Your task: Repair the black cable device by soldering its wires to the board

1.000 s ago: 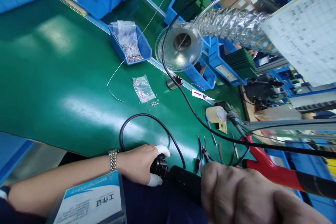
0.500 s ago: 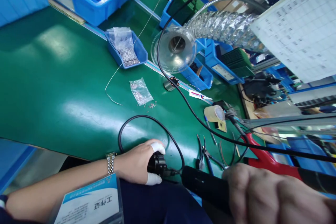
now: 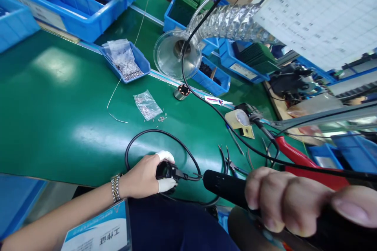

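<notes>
My left hand (image 3: 147,176), with white covers on two fingertips, grips a round black part (image 3: 165,172) at the table's front edge. A black cable (image 3: 159,130) leaves that part and loops on the green table. My right hand (image 3: 291,200) is wrapped round a black cylindrical tool (image 3: 225,188) at the lower right. The tool's thin metal tip points left, close to the cable end of the black part; whether they touch I cannot tell.
A plastic bag (image 3: 147,105) lies beside small loose metal pins. Behind are a metal coil part (image 3: 182,91), a clear funnel hood (image 3: 178,62) and a blue bin (image 3: 126,62). Pliers and red handles (image 3: 294,153) are at right. A black cord (image 3: 218,115) crosses the view.
My left hand has lifted slightly and turned the black part, so its cable end faces the tool. My right hand has tilted, showing more of its fingers. The whole view has shifted.
</notes>
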A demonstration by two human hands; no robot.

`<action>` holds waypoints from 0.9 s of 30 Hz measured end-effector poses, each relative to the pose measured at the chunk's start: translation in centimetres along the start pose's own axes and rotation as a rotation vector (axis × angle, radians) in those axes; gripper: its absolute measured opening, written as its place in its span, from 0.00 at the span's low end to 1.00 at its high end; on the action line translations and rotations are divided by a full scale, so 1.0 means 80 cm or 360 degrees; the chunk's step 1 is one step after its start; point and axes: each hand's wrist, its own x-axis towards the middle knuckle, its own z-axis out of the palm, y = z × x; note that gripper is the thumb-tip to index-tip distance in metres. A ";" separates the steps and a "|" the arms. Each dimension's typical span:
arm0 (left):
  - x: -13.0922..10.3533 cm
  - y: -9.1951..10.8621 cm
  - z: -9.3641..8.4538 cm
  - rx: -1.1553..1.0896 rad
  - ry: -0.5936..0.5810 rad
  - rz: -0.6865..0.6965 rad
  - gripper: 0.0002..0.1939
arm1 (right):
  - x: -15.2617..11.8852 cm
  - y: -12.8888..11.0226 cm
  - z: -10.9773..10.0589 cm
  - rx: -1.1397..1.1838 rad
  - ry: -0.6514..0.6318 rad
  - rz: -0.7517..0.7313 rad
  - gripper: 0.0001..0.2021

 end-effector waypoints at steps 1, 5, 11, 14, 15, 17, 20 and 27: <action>0.000 0.000 0.000 -0.0007 0.0003 0.0004 0.16 | 0.009 -0.004 0.011 -0.0005 -0.0091 -0.0103 0.06; 0.000 -0.004 0.002 -0.0063 0.0008 -0.0012 0.17 | 0.038 -0.011 0.042 -0.0019 -0.0253 -0.0344 0.10; -0.001 -0.011 0.005 -0.0185 -0.0025 -0.0016 0.20 | 0.049 0.011 0.062 0.0287 -0.0124 -0.0415 0.12; -0.001 -0.009 0.001 -0.0191 -0.0082 0.0031 0.20 | 0.048 0.018 0.066 0.0437 -0.0018 -0.0371 0.13; 0.000 -0.007 -0.001 -0.0150 -0.0103 0.0036 0.20 | 0.048 0.018 0.065 0.0479 -0.0029 -0.0367 0.14; 0.000 0.000 -0.006 -0.0025 -0.0116 0.0032 0.20 | 0.046 0.017 0.059 0.0498 -0.0162 -0.0376 0.14; 0.003 0.012 -0.012 0.0138 -0.0122 0.0050 0.21 | 0.042 0.012 0.046 0.0418 -0.0390 -0.0356 0.14; 0.049 0.016 -0.023 -0.0095 -0.0694 0.0113 0.23 | 0.018 0.008 0.032 0.0399 -0.0384 -0.0318 0.14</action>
